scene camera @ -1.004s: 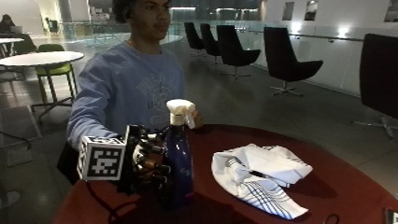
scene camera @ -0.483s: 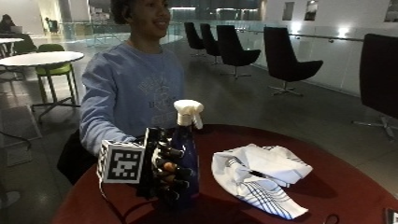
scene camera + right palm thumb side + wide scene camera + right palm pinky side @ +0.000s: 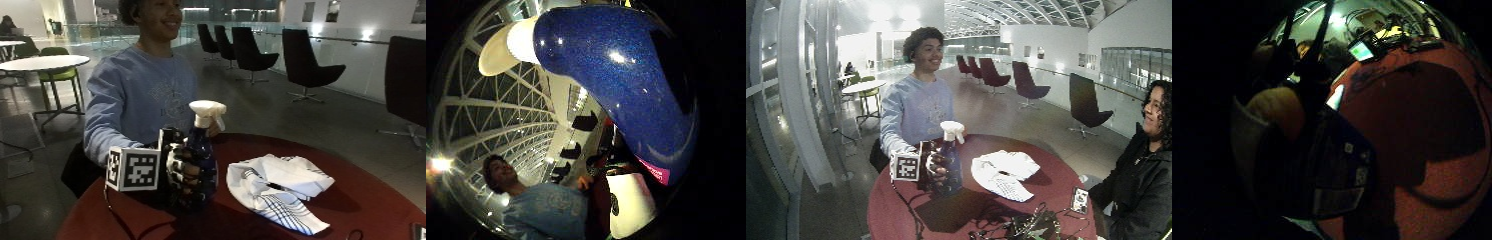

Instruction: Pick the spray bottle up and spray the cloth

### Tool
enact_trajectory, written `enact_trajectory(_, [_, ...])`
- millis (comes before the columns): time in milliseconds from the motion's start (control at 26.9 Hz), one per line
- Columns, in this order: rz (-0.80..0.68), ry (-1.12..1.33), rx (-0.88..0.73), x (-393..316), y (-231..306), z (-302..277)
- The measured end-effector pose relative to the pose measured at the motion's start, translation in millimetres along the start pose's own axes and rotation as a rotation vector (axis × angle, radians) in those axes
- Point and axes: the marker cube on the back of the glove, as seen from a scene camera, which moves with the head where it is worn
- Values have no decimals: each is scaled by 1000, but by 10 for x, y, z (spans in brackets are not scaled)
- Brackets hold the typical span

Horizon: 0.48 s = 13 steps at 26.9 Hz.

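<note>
In the outside view my gloved right hand [image 3: 183, 172] grips the body of a dark blue spray bottle [image 3: 202, 150], fingers curled round it. The bottle stands upright with its base at or just above the red table [image 3: 373, 200]. Its white spray head [image 3: 206, 111] faces the side where the cloth lies. The white cloth [image 3: 279, 192], with dark stripes, lies crumpled on the table beside the bottle, apart from it. The thumb side palm view is filled by the blue bottle [image 3: 626, 85] and its white head [image 3: 511, 45]. The wide view shows the bottle [image 3: 948, 165] and the cloth [image 3: 1005, 172] too.
A phone [image 3: 1079, 200] and a tangle of cables and devices [image 3: 1025, 227] lie at the table's near edge, in front of a second seated person. Black chairs [image 3: 306, 65] stand behind. The little finger side palm view shows bare red tabletop [image 3: 1432, 150].
My hand with the bottle has shifted a little toward the cloth and the spray head now stands slightly higher. The cloth has not moved.
</note>
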Motion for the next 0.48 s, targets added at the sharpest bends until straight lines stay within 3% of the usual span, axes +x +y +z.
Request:
enact_trajectory(223, [89, -120, -299, -392, 32, 114])
enact_trajectory(483, [237, -193, -493, -556, 133, 345])
